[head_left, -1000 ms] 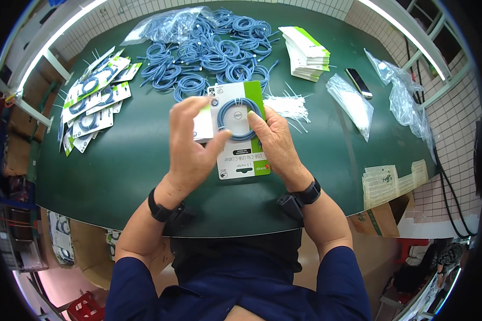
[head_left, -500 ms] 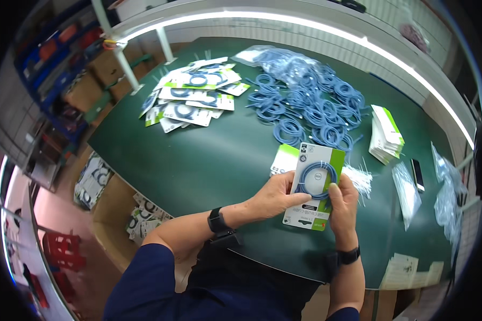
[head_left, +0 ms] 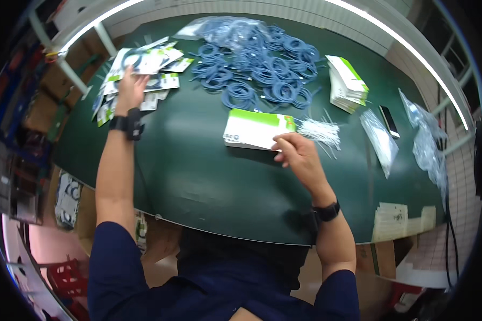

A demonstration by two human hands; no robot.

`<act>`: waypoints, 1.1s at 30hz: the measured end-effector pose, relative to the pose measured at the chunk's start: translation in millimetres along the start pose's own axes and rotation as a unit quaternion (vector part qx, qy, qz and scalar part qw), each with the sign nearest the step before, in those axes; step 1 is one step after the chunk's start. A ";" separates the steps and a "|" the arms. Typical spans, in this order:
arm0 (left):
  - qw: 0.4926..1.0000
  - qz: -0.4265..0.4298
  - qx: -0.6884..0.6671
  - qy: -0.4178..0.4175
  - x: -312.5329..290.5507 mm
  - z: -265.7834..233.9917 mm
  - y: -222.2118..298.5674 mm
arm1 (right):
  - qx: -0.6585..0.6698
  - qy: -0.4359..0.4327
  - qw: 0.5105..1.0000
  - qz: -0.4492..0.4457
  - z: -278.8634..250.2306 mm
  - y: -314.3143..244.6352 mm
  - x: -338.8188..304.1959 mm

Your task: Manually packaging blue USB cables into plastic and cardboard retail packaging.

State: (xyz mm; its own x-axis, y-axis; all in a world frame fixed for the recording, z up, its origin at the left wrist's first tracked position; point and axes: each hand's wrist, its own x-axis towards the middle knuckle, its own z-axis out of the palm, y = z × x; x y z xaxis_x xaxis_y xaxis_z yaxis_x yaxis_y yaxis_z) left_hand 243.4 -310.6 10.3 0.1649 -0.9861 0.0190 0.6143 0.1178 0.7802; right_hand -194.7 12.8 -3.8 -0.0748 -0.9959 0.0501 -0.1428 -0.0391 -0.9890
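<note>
My left hand (head_left: 131,91) reaches to the heap at the far left, its fingers closed on a white-and-green cable card (head_left: 163,58) that carries a coiled blue cable (head_left: 132,60). Other carded cables (head_left: 168,81) lie under and around it. My right hand (head_left: 301,158) is at the near right corner of a stack of blank-side white-and-green cards (head_left: 257,128). Its fingers are bent and loosely apart, and nothing shows in them. Just right of that stack lies a bunch of white twist ties (head_left: 321,131).
A pile of coiled blue cables (head_left: 257,67) spreads over the far middle, partly under clear plastic (head_left: 227,32). To the right are a second card stack (head_left: 345,83), a bag of ties (head_left: 379,142), a phone (head_left: 389,122) and crumpled plastic (head_left: 426,123). Paper sheets (head_left: 399,220) lie by the front edge.
My left hand has carried the carded cable from in front of me to the heap at the far left. My right hand has let go of it and moved to the card stack. The view has shifted.
</note>
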 end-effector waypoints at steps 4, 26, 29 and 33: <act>0.981 0.024 0.166 0.092 -34.6 -39.8 -39.8 | -0.040 0.023 0.999 -0.019 0.9 4.1 2.3; 0.473 0.314 0.694 -0.443 -72.4 138.6 -168.0 | -0.013 0.128 0.992 0.014 -47.6 4.3 11.3; 0.593 0.215 0.662 -0.406 -76.5 147.3 -153.1 | -0.008 0.128 0.992 0.011 -49.5 5.1 9.5; 0.778 0.127 0.486 -0.376 -95.0 149.1 -122.8 | 0.002 0.115 0.993 0.004 -44.2 1.5 8.2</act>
State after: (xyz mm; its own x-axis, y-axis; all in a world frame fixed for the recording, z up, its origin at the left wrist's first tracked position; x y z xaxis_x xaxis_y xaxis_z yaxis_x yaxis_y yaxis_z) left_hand 37.2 -248.8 5.9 -0.5378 -0.7777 0.3257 -0.2996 0.5373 0.7883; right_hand -239.1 8.1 1.3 -0.2997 -0.9512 0.0727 -0.1382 -0.0321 -0.9899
